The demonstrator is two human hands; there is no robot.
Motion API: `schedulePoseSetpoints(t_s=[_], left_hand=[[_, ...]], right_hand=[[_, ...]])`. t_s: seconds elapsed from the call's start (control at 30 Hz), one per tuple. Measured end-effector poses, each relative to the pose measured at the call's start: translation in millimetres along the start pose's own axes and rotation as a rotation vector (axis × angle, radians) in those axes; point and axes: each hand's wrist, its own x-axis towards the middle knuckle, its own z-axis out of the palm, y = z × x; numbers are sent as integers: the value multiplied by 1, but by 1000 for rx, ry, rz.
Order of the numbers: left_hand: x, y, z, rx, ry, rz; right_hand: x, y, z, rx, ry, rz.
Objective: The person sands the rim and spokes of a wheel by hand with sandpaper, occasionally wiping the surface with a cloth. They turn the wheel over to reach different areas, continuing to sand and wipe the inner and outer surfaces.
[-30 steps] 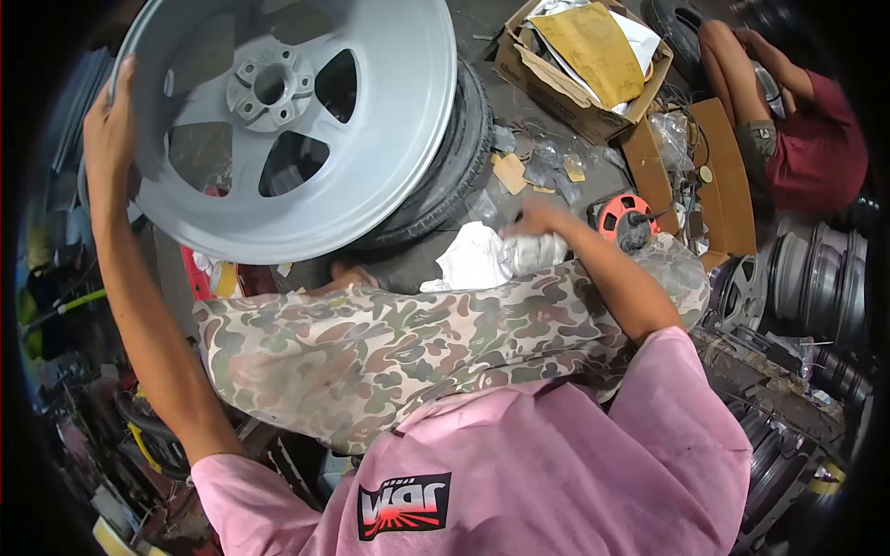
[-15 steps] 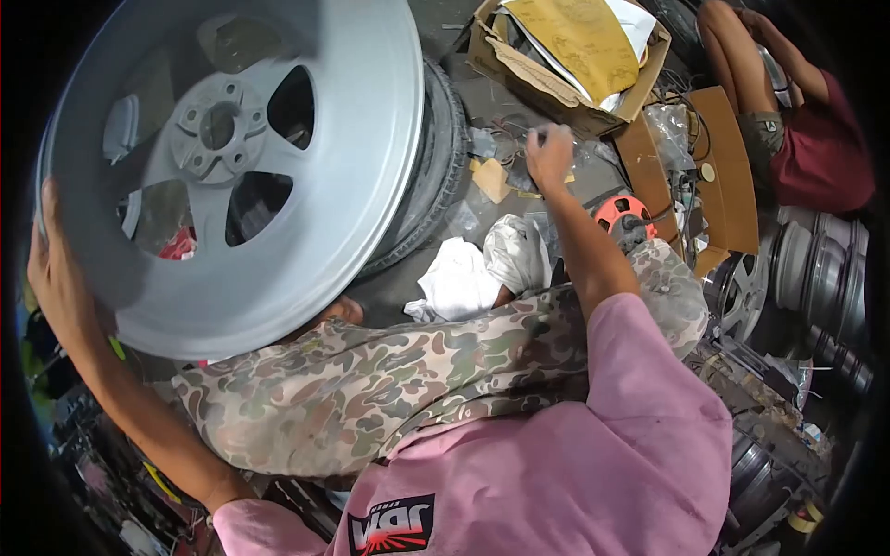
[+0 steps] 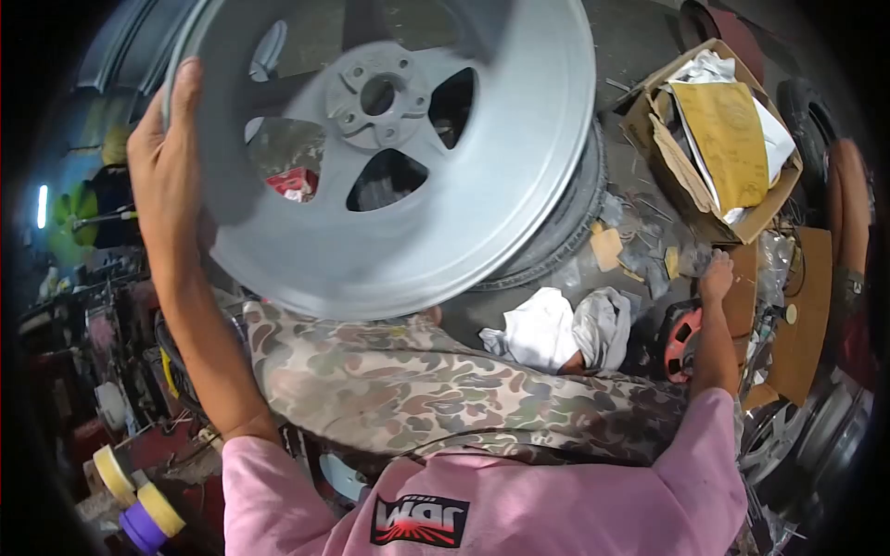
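A grey five-spoke wheel rim [image 3: 519,176] stands tilted in front of me, large in the upper middle. My left hand [image 3: 167,157] grips its outer lip at the left side, thumb on the near face and fingers behind it. Beneath the rim a black tyre [image 3: 565,236] shows at the right. Far to the right, my right hand [image 3: 716,275] is low by the flap of an open carton, with its fingers drawn together. Clear plastic [image 3: 693,259] lies right beside those fingers; what they hold, if anything, I cannot make out.
A cardboard box [image 3: 702,208] with papers and a brown envelope stands at the upper right. White cloths [image 3: 542,326] and a red-orange disc-shaped part [image 3: 684,343] are near my legs. Sandpaper pieces [image 3: 607,248] litter the floor. Tape rolls [image 3: 153,514] sit at lower left. Another person's arm [image 3: 848,204] is at far right.
My view has turned left, so things appear shifted right. My right hand has moved from the floor scraps toward the open carton. My left hand still holds the rim.
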Motion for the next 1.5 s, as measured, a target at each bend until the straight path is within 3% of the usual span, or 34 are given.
schedulePoseSetpoints(t_s=[0.07, 0.13, 0.17, 0.23, 0.37, 0.43, 0.5, 0.57, 0.77, 0.9, 1.0, 1.07, 1.17, 1.27, 1.43, 1.5], left_hand=[[-1, 3, -1, -84, -32, -42], [-5, 10, -1, -162, -105, -135], [-6, 12, 0, -166, -99, -130], [-5, 11, 4, -225, -105, 4], [1, -4, 1, -270, -156, 44], [4, -8, 3, -298, -153, 27], [10, -14, 3, -318, -150, 8], [19, -24, 1, -258, -150, 2], [33, -38, -1, -285, -169, -53], [41, -45, 1, -257, -137, -59], [46, -54, 2, -364, -140, -9], [49, -56, 1, -322, -148, -50], [53, -68, 0, -259, -120, -73], [54, -76, -3, -208, -53, -32], [52, -69, -6, -251, -114, -132], [35, -37, 26, -195, 45, 121]], right_hand=[[13, 29, 35, -27, 141, -97], [24, 39, 47, 46, -287, 119], [25, 37, 39, 48, -279, 120], [18, 32, 13, -260, -357, -156], [3, -14, -102, -282, -346, -353], [-13, -53, -146, -95, -352, -523], [-26, -87, -157, 304, 41, -805], [-35, -159, -243, 581, -374, -621], [-8, -313, -284, 1110, 75, -845], [16, -426, -294, 1353, 303, -710], [45, -495, -292, 1425, 457, -709], [59, -520, -295, 1274, 767, -658], [69, -531, -285, 1117, 770, -727], [82, -538, -272, 1195, 751, -808], [86, -545, -310, 1152, 782, -919], [80, -524, -295, 1143, 668, -957]])
